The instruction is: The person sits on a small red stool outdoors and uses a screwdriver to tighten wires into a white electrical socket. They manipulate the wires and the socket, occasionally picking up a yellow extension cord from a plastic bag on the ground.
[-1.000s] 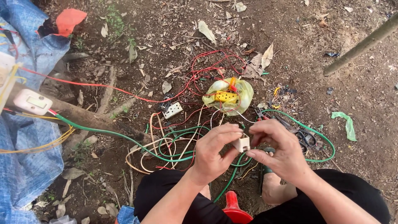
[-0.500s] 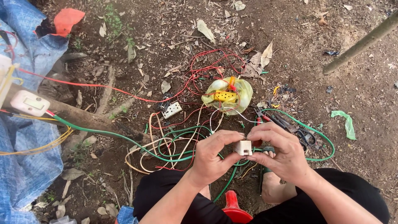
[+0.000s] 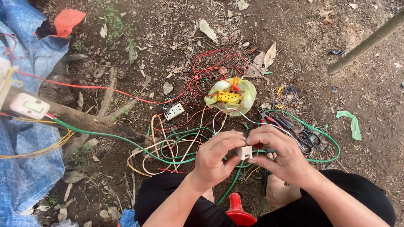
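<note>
In the head view, the left hand (image 3: 216, 157) and the right hand (image 3: 280, 153) meet over bare brown dirt, and both pinch a small white plastic block (image 3: 244, 152) between them. The left thumb and forefinger close on its left side; the right fingertips close on its right side and top. The block sits low in the middle of the scene, just above the person's black-trousered knees (image 3: 176, 197) and beyond a red plastic cone-shaped piece (image 3: 237, 209) between the legs.

Half a second ago the block stood a little higher and showed more of its face; now the hands have drawn closer together and the fingers cover more of it. A second ago the right hand hid most of the block.

Under and beyond the hands lies a tangle of green, red, white and yellow wires (image 3: 176, 145). A thick green cable (image 3: 105, 135) runs from the tangle off to the left, along a brown wooden log (image 3: 80, 120). A white rectangular socket (image 3: 174, 111) lies on the ground to the far left of the hands. Farther off sits a crumpled yellow-green plastic bag holding a yellow perforated part (image 3: 230, 96). Right of the hands lie black-handled scissors (image 3: 305, 138) and red-handled pliers (image 3: 271, 120). A blue tarpaulin (image 3: 29, 168) covers the left edge, with a white box-shaped meter (image 3: 29, 106) on it.
</note>
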